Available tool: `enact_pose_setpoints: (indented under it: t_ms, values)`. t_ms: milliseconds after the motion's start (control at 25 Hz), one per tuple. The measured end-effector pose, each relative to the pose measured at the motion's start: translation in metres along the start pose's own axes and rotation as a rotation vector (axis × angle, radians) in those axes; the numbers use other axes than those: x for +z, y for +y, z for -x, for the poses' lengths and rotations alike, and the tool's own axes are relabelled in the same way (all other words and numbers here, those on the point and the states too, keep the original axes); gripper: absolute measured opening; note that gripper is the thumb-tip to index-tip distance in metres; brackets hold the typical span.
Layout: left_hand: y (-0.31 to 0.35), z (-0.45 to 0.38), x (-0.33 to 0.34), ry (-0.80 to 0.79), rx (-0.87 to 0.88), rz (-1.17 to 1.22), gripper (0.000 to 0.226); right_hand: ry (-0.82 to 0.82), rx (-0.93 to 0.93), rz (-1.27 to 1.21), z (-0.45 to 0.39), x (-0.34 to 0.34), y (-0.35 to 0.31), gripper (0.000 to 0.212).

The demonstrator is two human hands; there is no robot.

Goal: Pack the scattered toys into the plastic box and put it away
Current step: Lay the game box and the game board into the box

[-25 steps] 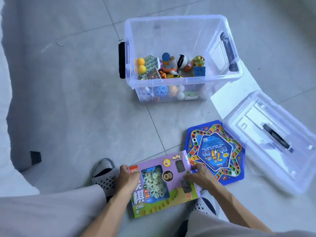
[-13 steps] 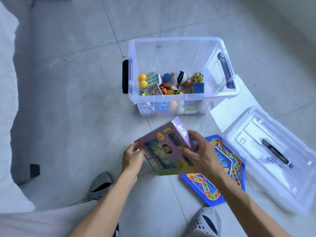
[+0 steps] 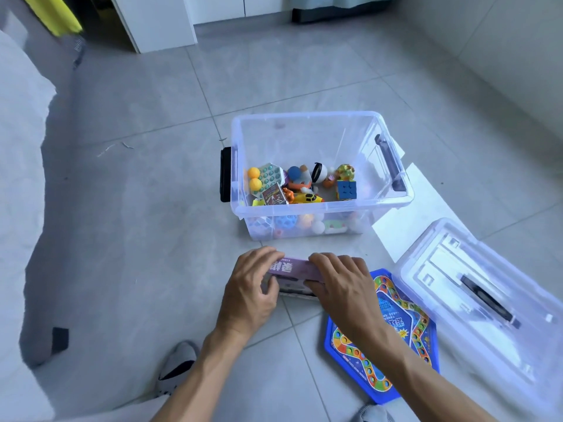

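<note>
1. Purple cardboard forms the game box (image 3: 300, 271), which is held edge-up between both hands, just in front of the near wall of the plastic box (image 3: 320, 205) and above the floor (image 3: 137, 223).
2. Left hand (image 3: 248, 295): its grip is clamped on the left end of the game box, fingers curled over the top edge and thumb against the near face.
3. Right hand (image 3: 341, 287): its grip is clamped on the right end, fingers curled over the same edge.
4. Clear, smooth plastic makes up the rectangular plastic box, with black handles on its two short sides. It stands open on the floor, and small toys (image 3: 301, 185) cover its bottom; the upper volume is unfilled.
5. A blue, flat, hexagonal game board (image 3: 405, 336) lies on the floor beneath the right forearm, its right edge beside the clear lid (image 3: 487, 300).
6. The lid lies well right of the hands, a black handle at its centre.
7. Grey, smooth tiles with thin joints form the floor; open floor is seen to the left of the plastic box and beyond it.
</note>
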State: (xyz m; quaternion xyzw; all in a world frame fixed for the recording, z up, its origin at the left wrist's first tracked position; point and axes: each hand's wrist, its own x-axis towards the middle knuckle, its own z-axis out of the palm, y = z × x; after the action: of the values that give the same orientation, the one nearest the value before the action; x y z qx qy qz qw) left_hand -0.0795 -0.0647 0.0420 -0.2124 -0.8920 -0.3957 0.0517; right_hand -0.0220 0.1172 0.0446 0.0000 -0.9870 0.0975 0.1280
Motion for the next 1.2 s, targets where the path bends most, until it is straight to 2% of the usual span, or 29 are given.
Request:
enact_pose_setpoints:
  t_ms: [280, 440, 600, 720, 840, 920, 1040, 1120, 1200]
  values:
    - [-0.002, -0.007, 0.003, -0.003, 0.051, -0.094, 0.047, 0.029, -0.004, 0.007, -0.004, 0.007, 0.002, 0.032]
    - [-0.006, -0.009, 0.007, -0.035, 0.025, -0.161, 0.044, 0.026, -0.006, -0.01, -0.006, 0.01, 0.005, 0.037]
    - [-0.008, -0.01, 0.008, -0.09, 0.014, -0.205, 0.045, -0.043, -0.015, -0.069, -0.004, 0.004, 0.013, 0.043]
    - [-0.009, -0.011, 0.006, -0.13, -0.051, -0.054, 0.05, -0.181, 0.052, -0.217, 0.0, -0.005, 0.03, 0.052]
    - [-0.011, -0.009, 0.005, -0.007, -0.262, 0.175, 0.055, -0.207, 0.152, -0.249, 0.001, -0.012, 0.043, 0.048]
    - [-0.014, -0.009, 0.003, 0.063, -0.521, 0.25, 0.049, -0.12, 0.392, -0.546, -0.004, -0.026, 0.045, 0.041]
    - [-0.017, -0.009, -0.004, -0.072, -0.84, 0.22, 0.048, 0.029, 0.629, -1.002, -0.014, -0.056, 0.052, 0.028]
    - [-0.008, -0.01, -0.007, -0.076, -0.937, 0.41, 0.049, 0.12, 0.711, -1.127, -0.021, -0.072, 0.056, 0.024]
    - [0.009, -0.014, -0.01, 0.055, -0.943, 0.675, 0.043, 0.189, 0.81, -1.194, -0.028, -0.08, 0.058, 0.023]
